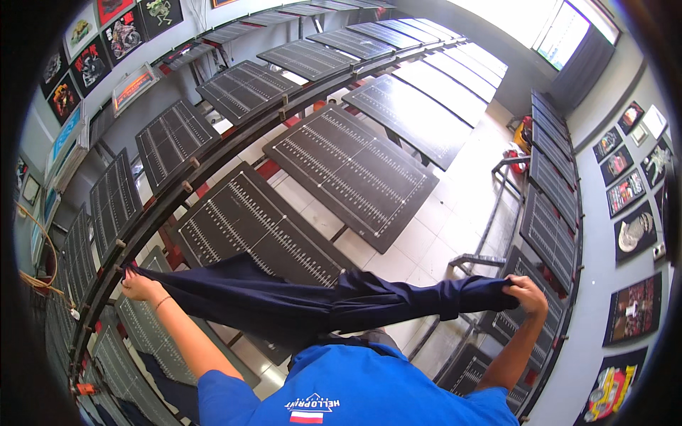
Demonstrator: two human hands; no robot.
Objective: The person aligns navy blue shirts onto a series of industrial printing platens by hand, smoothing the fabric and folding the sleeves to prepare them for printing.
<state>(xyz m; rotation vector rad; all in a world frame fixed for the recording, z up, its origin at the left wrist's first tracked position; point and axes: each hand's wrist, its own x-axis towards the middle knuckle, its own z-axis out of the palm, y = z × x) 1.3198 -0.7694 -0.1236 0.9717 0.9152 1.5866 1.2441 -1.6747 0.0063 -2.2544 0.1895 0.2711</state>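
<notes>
A dark navy garment [305,309] is stretched out sideways in front of my body, bunched and folded along its length. At the far left my left hand [141,287] is closed on one end of it, beside a dark rail. My right hand [527,294] grips the other end, with the arm held out wide to the right. The cloth hangs across the near edge of a black printing board [259,220] with white ruled marks. Whether it rests on the board I cannot tell. Its exact cut is hidden by the folds.
More black marked boards [352,174] run in rows ahead and to the left along a dark curved rail [234,135]. Another row [550,206] lines the right wall. Dark cloth [167,387] lies on boards at the lower left. White tiled floor [426,241] shows between rows.
</notes>
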